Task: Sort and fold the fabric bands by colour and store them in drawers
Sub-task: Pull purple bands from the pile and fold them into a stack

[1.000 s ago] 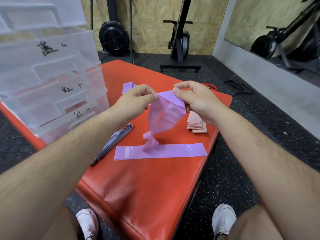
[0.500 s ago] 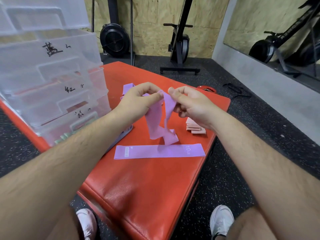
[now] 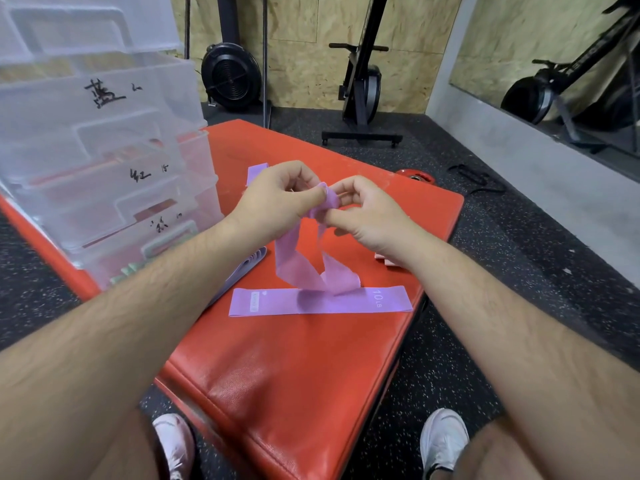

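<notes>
Okay: red bench (image 3: pixel 294 375), clear drawers (image 3: pixel 104 150) far left on it, flat purple band (image 3: pixel 322 301) lying mid-bench. Twisted purple band (image 3: pixel 298 261) dangles above it, top pinched between left hand (image 3: pixel 277 199) and right hand (image 3: pixel 367 216), fingers curled. Looks light, floppy, stretchy; best gripped at the ends.

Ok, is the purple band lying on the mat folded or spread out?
Spread out. The purple 10 LB band lies flat at full length on the red mat, tag and print both showing.
</notes>
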